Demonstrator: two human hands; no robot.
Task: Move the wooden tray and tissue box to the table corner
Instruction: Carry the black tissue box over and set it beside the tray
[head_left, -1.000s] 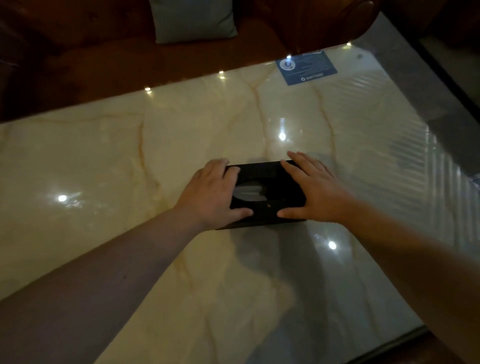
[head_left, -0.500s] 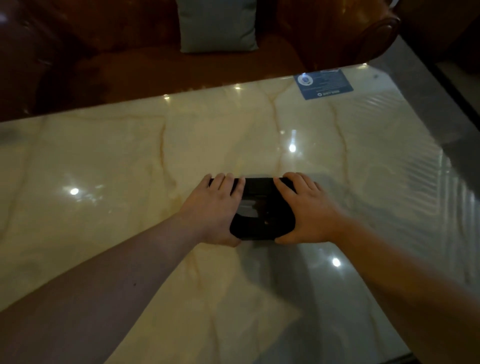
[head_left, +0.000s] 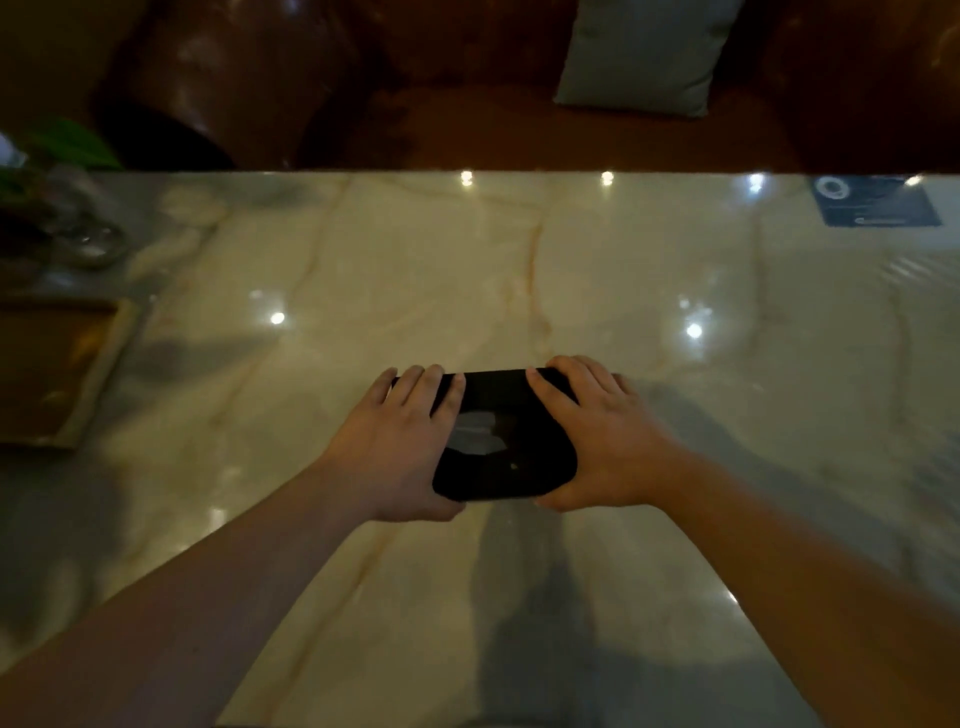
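A black tissue box (head_left: 501, 441) with a pale tissue showing in its top slot is in the middle of the marble table (head_left: 519, 270). My left hand (head_left: 395, 447) grips its left end and my right hand (head_left: 602, 441) grips its right end, fingers over the top and far edge. I cannot tell if the box rests on the table or hangs just above it. The wooden tray (head_left: 52, 369) lies at the table's left edge, partly cut off by the frame, well to the left of both hands.
A glass vase with green leaves (head_left: 57, 208) stands at the far left behind the tray. A blue card (head_left: 878, 200) lies at the far right edge. Beyond the table is a dark wooden sofa with a grey cushion (head_left: 644, 52).
My view has swung left, so the tray and vase have come into sight. Both hands still hold the tissue box, which has shifted left across the table away from the blue card.
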